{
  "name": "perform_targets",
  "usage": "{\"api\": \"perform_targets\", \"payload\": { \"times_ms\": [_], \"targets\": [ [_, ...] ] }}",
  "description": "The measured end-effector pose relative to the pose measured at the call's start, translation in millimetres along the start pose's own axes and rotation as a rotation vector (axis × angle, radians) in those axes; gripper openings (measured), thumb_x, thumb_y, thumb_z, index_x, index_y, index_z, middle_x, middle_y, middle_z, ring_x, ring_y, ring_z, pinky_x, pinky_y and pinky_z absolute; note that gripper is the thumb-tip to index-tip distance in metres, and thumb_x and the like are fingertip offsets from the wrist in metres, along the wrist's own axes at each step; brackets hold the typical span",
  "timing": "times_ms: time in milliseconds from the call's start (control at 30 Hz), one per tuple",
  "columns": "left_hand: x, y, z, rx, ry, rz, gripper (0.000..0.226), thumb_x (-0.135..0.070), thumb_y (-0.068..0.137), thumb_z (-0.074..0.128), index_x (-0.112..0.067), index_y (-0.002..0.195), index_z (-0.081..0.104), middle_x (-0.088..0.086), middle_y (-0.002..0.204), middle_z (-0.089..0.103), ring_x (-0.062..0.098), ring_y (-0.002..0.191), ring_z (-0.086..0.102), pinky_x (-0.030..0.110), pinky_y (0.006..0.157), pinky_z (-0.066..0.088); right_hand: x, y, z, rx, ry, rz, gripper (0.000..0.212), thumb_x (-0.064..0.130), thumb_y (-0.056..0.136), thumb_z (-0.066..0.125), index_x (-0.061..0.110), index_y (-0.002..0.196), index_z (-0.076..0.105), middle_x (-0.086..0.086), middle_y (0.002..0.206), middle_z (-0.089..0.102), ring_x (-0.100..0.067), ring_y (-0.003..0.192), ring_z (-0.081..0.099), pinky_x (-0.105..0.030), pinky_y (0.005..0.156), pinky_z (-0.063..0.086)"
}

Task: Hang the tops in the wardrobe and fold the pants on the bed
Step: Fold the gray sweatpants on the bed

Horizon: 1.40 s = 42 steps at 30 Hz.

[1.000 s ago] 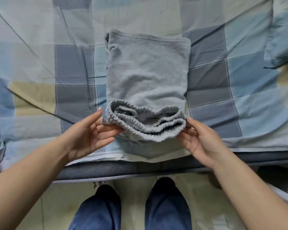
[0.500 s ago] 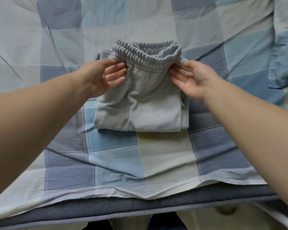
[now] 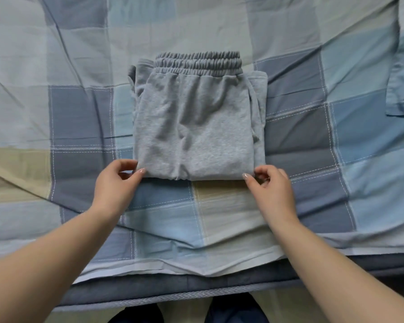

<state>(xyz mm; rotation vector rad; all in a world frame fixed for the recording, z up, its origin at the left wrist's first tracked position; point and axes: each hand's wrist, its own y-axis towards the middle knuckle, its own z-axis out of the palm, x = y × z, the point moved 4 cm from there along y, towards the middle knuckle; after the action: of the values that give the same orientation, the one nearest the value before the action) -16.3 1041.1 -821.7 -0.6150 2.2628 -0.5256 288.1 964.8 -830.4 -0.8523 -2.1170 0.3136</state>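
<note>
Both hands have moved from the waistband to the near fold. The left hand (image 3: 113,183) and right hand (image 3: 272,186) pinch the near corners of the folded grey pants (image 3: 194,127), which lie on the bed (image 3: 219,213).

Pants (image 3: 196,127) matt grey fleece; bedcover (image 3: 313,113) smooth cotton.

Soft grey sweatpants (image 3: 194,127) folded into a thick, neat square, lying flat on the blue and cream checked bed cover (image 3: 336,94), stretchy bunched waistband on top at the far edge, smooth folded edge nearest the person
</note>
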Motion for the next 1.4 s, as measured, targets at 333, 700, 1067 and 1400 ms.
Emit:
{"api": "perform_targets", "payload": {
  "times_ms": [333,700,1067,1400],
  "targets": [
    [16,11,-11,-0.082,-0.093,-0.054,0.01,-0.018,0.082,0.073,-0.019,0.089,0.065,0.006,0.088,0.068,0.018,0.083,0.062,0.021,0.067,0.048,-25,2,-25,-0.148,0.025,0.03,0.007,0.019,0.086,0.067,0.013,0.086,0.069,-0.005,0.086,0.057,-0.017,0.076,0.053,-0.015,0.061,0.034],
    [-83,29,25,0.028,0.463,0.804,0.051,-0.032,0.083,0.052,-0.007,0.127,0.055,0.015,0.136,0.049,0.034,0.129,0.041,0.042,0.109,0.029,97,51,13,-0.039,-0.313,-0.58,0.054,0.031,0.089,0.056,0.012,0.138,0.046,-0.011,0.15,0.034,-0.027,0.139,0.029,-0.041,0.114,0.021],
    [-115,113,72,0.013,1.025,0.749,0.086,-0.075,0.084,0.023,-0.03,0.152,-0.005,0.006,0.16,-0.011,0.022,0.147,-0.012,0.05,0.118,-0.001,97,140,54,0.03,-1.006,-0.79,0.076,0.064,0.091,0.019,0.026,0.151,-0.008,-0.003,0.16,-0.011,-0.018,0.147,-0.013,-0.051,0.116,-0.007],
    [-85,104,29,-0.015,0.431,0.556,0.089,-0.052,0.085,0.059,-0.017,0.152,0.012,0.012,0.159,0.013,0.025,0.147,0.011,0.039,0.12,0.01,58,143,-6,0.062,-0.506,-0.44,0.091,0.061,0.087,0.048,0.017,0.152,0.001,-0.006,0.161,-0.002,-0.021,0.147,0.003,-0.04,0.119,0.01]
  ]
}}
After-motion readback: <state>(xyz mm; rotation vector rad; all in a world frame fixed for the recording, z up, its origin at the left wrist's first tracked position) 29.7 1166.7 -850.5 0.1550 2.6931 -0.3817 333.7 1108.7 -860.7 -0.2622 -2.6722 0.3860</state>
